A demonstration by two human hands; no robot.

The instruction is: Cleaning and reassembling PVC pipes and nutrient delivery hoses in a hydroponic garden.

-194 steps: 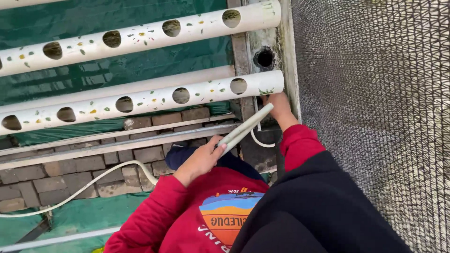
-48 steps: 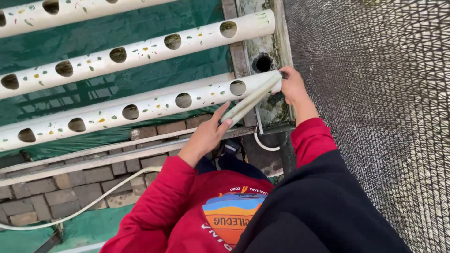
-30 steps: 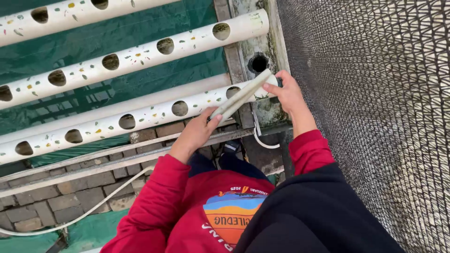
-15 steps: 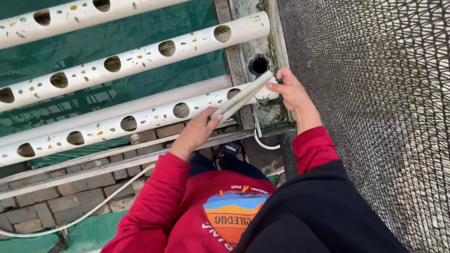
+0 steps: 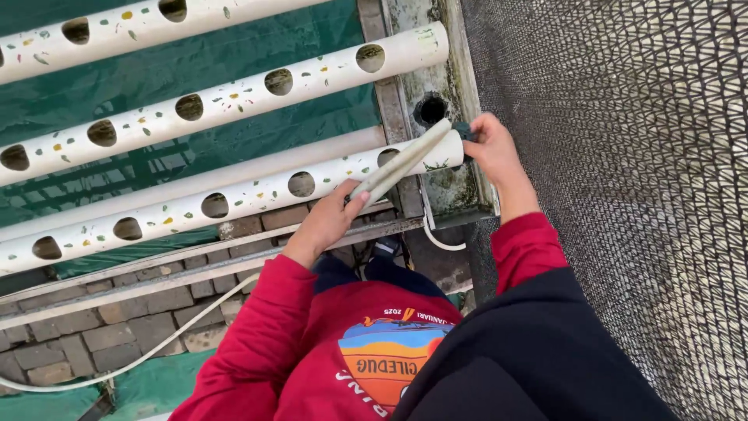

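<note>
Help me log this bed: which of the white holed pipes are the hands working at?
The nearest holed pipe, lowest in view. The right hand is at its open end; the left hand holds a slim pale tube across it.

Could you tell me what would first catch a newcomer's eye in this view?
Long white pipes with round holes cross a green sheet on the left. At the end of the nearest pipe, the left hand and right hand hold a pale slender rod slantwise. Dark shade netting fills the right side.
</note>
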